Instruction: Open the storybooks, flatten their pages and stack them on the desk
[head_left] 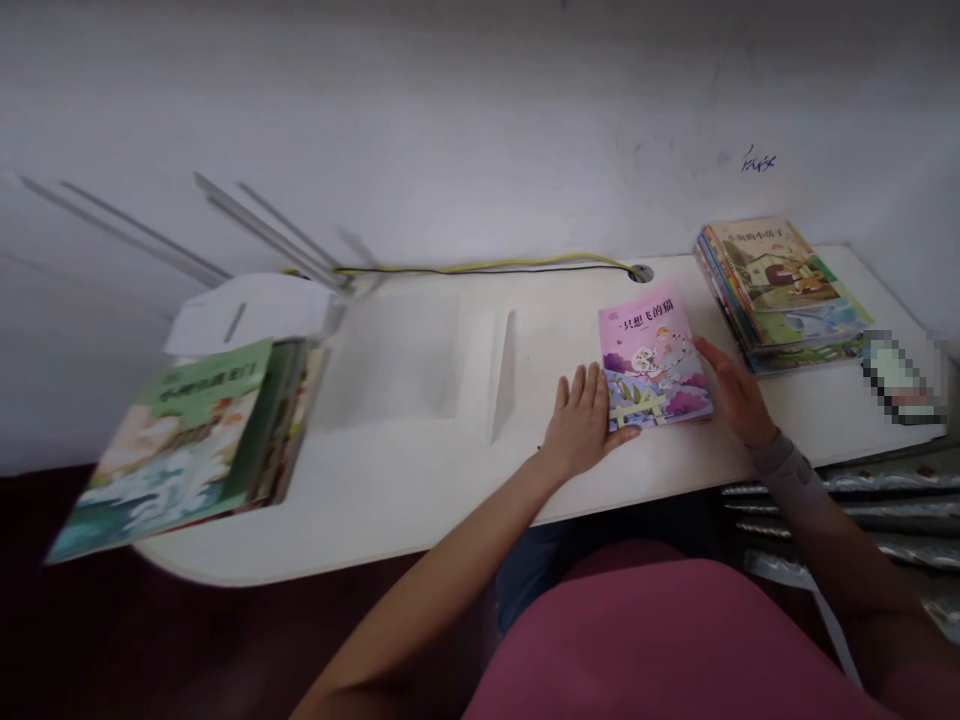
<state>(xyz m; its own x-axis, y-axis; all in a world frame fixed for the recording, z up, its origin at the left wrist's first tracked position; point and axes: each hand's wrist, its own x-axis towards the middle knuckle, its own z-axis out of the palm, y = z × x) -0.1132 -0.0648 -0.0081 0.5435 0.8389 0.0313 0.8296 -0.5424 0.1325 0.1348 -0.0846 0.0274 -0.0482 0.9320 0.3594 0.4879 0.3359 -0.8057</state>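
Two hands, the left hand [581, 420] with fingers slightly spread, the right hand [739, 400] with fingers close together, flank a pink book [656, 360] right of centre on a white table [390, 500]; book stacks [780, 290] sit far left and upper right.

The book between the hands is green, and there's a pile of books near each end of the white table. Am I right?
Not quite: in the head view, the book between the left hand and the right hand is mostly pink. But yes, a left pile and a right pile lie near the ends of the white table.
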